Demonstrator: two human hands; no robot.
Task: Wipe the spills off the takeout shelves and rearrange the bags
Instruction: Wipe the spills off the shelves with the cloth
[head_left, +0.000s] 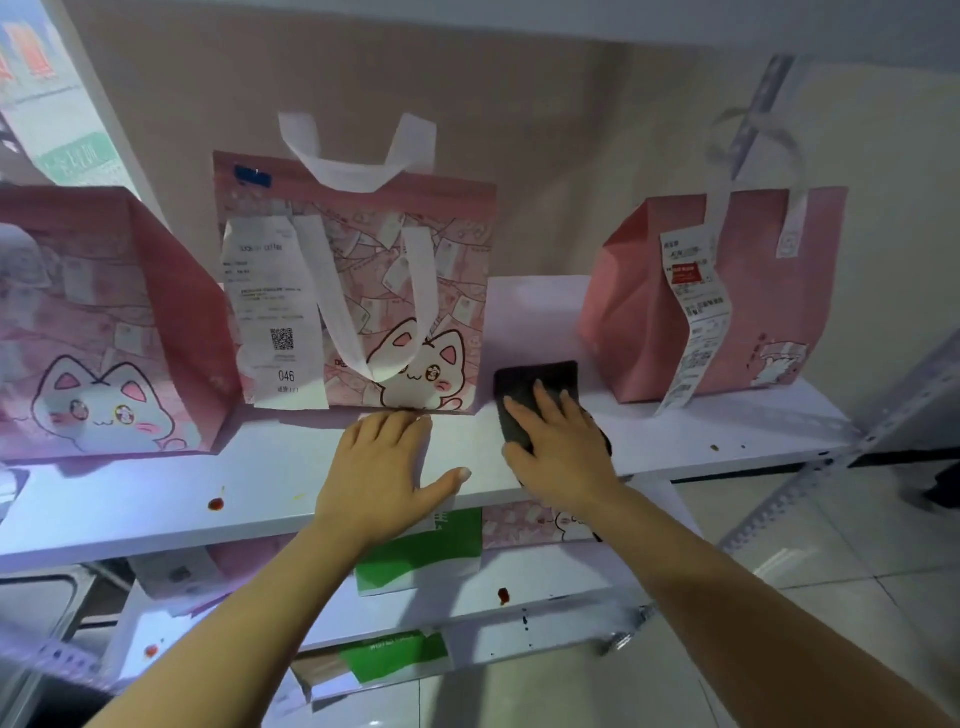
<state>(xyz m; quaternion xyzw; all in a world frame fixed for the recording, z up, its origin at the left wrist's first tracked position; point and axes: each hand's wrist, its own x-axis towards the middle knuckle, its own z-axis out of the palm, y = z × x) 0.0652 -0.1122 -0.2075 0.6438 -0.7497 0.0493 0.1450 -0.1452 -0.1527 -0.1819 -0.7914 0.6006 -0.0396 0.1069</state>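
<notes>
While the right hand (558, 441) presses flat on a dark cloth (535, 395) mid-shelf (260, 499), left hand (384, 462) rests spread near the shelf's front edge, touching the middle cat bag (363, 291).

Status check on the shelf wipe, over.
Right hand pressing dark cloth flat on top shelf. Left hand flat beside it. Red spill unwiped at left. Middle cat bag crowds the cloth.
</notes>
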